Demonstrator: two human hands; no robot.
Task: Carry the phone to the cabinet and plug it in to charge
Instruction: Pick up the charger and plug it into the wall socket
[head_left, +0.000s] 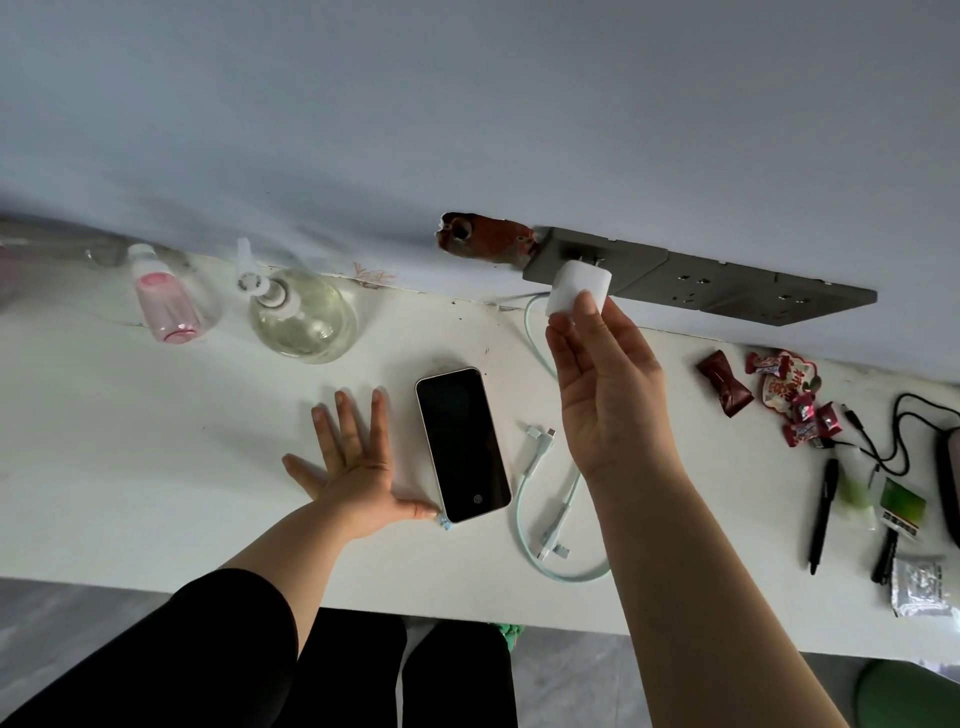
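a pink bottle (165, 301) is seen far left on the white cabinet top (130, 457), with a round clear pump bottle (301, 317) just to its right, both near the wall. the left hand (353, 467) is laid flat on the top, fingers spread wide, thumb tip touching the near left edge of the phone (462, 444). the phone is lying face up, screen dark, at the centre of the cabinet top, nothing plugged into it. a pale green charging cable (540, 499) is looped just to the right of the phone, its connectors loose on the surface. the right hand (602, 384) is raised toward the wall; a white charger block (576, 288) is pinched between thumb and fingertips, its prongs at the grey socket strip (701, 280). wrapped sweets (779, 395) and a black pen (823, 514) are noted far right.
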